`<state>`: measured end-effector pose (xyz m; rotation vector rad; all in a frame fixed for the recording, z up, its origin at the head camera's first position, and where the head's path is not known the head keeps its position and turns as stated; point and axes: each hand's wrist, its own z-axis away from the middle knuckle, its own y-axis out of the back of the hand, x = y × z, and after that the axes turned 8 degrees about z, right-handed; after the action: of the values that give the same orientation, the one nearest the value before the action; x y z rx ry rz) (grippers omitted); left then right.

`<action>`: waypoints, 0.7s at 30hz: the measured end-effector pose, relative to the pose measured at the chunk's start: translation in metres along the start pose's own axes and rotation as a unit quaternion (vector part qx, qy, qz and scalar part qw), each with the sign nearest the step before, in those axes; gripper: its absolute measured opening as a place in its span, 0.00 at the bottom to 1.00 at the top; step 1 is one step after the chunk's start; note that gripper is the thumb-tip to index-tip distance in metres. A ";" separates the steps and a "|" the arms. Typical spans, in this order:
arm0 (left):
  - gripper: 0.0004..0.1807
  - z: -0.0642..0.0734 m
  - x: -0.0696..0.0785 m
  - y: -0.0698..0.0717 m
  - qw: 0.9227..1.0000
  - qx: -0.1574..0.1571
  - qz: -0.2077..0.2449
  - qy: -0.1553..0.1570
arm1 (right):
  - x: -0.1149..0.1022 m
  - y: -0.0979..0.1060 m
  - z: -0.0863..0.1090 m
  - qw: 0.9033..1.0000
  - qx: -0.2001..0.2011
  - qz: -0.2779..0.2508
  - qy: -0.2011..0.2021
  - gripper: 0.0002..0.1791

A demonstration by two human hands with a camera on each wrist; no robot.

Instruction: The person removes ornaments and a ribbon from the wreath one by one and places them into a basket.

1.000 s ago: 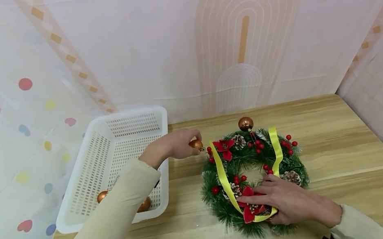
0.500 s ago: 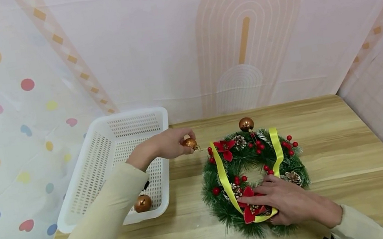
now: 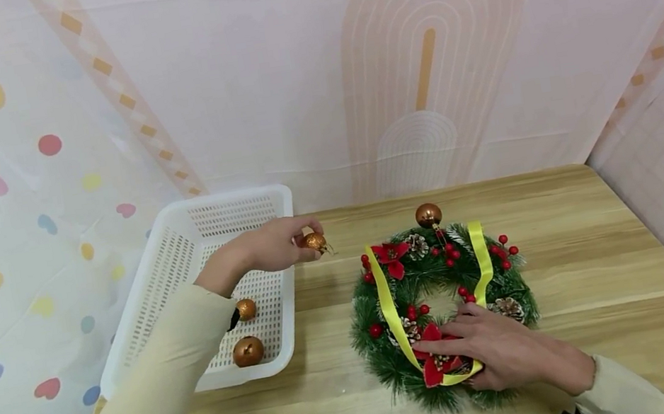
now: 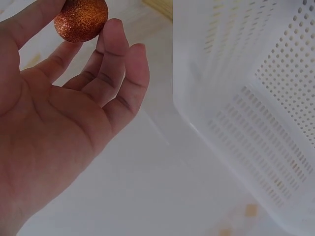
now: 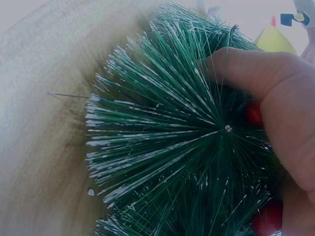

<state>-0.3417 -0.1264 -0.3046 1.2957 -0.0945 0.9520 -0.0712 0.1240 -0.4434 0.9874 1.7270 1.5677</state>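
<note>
In the head view my left hand (image 3: 282,244) pinches a small glittery copper bauble (image 3: 315,241) over the right rim of a white basket. The left wrist view shows that bauble (image 4: 81,19) at the fingertips, the palm bare. My right hand (image 3: 504,346) grips the near right part of a green wreath (image 3: 375,365), by a red poinsettia (image 3: 433,363) and a yellow ribbon (image 3: 389,309). Up close in the right wrist view, the thumb (image 5: 256,71) sinks into the frosted needles (image 5: 162,128). A shiny copper bauble (image 3: 428,215) sits at the wreath's far edge.
The white perforated basket (image 3: 288,313) stands left on the wooden table (image 3: 584,255). Inside it lie a glittery bauble (image 3: 247,309) and a larger copper bauble (image 3: 248,351); my left forearm covers part of it. A patterned curtain (image 3: 263,88) hangs behind the table.
My left hand has moved left and slightly up with its bauble, away from the wreath to the basket rim. The baubles in the basket show more plainly. My right hand has stayed put.
</note>
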 end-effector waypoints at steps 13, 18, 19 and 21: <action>0.19 0.016 -0.017 0.009 0.999 0.034 0.010 -0.007 | -0.001 0.003 0.001 1.000 -0.003 -0.001 0.000 0.57; 0.19 0.024 -0.025 0.013 0.999 0.045 0.016 -0.007 | -0.001 0.002 0.002 1.000 0.006 0.006 0.005 0.58; 0.18 0.025 -0.027 0.013 0.999 0.046 0.018 -0.008 | -0.001 0.002 0.002 1.000 0.007 0.006 0.006 0.58; 0.17 0.029 -0.031 0.015 0.998 0.051 0.021 -0.004 | -0.001 0.002 0.002 1.000 0.006 0.005 0.007 0.58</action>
<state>-0.3580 -0.1680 -0.3008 1.3959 -0.0811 0.9974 -0.0691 0.1244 -0.4415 0.9946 1.7462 1.5749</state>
